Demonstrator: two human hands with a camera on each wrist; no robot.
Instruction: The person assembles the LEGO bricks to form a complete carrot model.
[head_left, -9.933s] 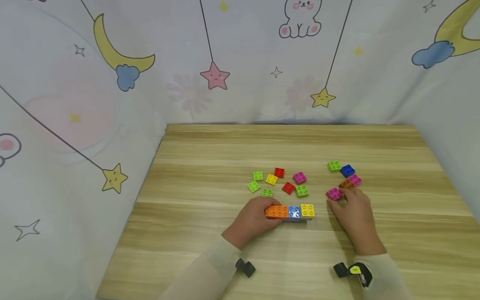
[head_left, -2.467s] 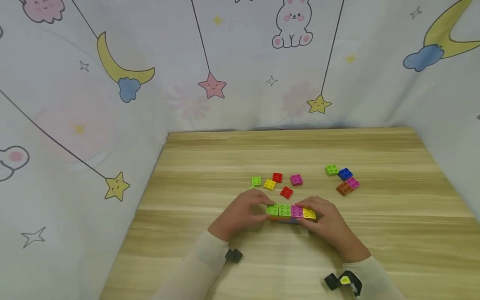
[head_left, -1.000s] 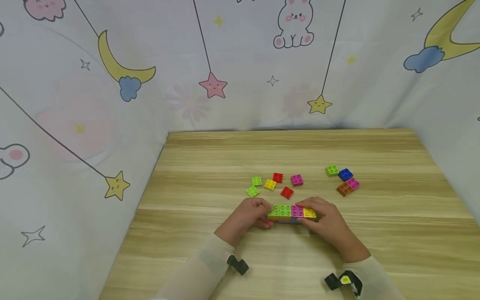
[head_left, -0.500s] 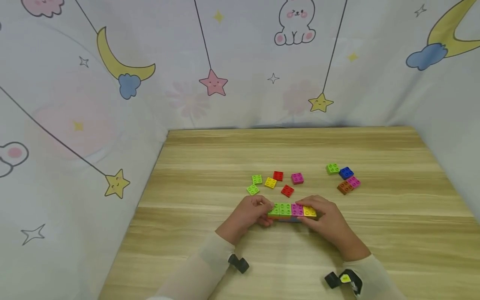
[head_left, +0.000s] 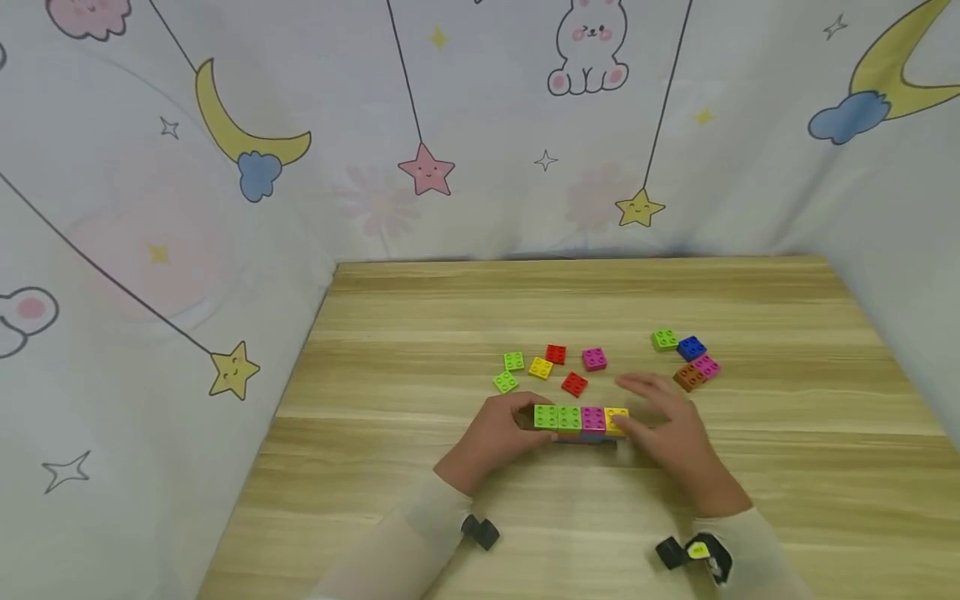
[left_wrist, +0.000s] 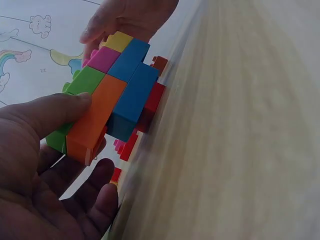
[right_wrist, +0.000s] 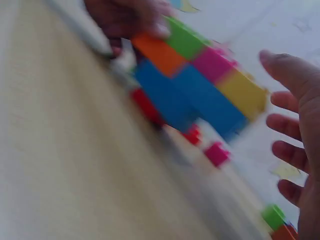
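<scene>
Left hand (head_left: 491,442) pinching the brick build (head_left: 569,418), right hand (head_left: 678,442) spread beside it

Watching over the feeds, I see the brick build about midway between the left and right edges of the worktop (head_left: 420,308), well out from its back edge. The top row runs two lime-green bricks (head_left: 546,417), a magenta brick (head_left: 592,419) and a yellow brick (head_left: 612,413); under these my left wrist view shows an orange brick (left_wrist: 97,117), stepped blue bricks (left_wrist: 132,95) and a red brick (left_wrist: 151,107) lowest. The left hand grips the left end, thumb across green and orange. The right hand has its fingers apart near the yellow end; my right wrist view, though blurred, shows them just clear of it.

Between the build and the back edge lie loose lime-green bricks (head_left: 513,361), a loose yellow brick (head_left: 541,367), loose red bricks (head_left: 574,384) and a loose magenta brick (head_left: 594,359). Towards the back right corner sits a cluster of four bricks (head_left: 690,377): lime-green, blue, magenta and brown.
</scene>
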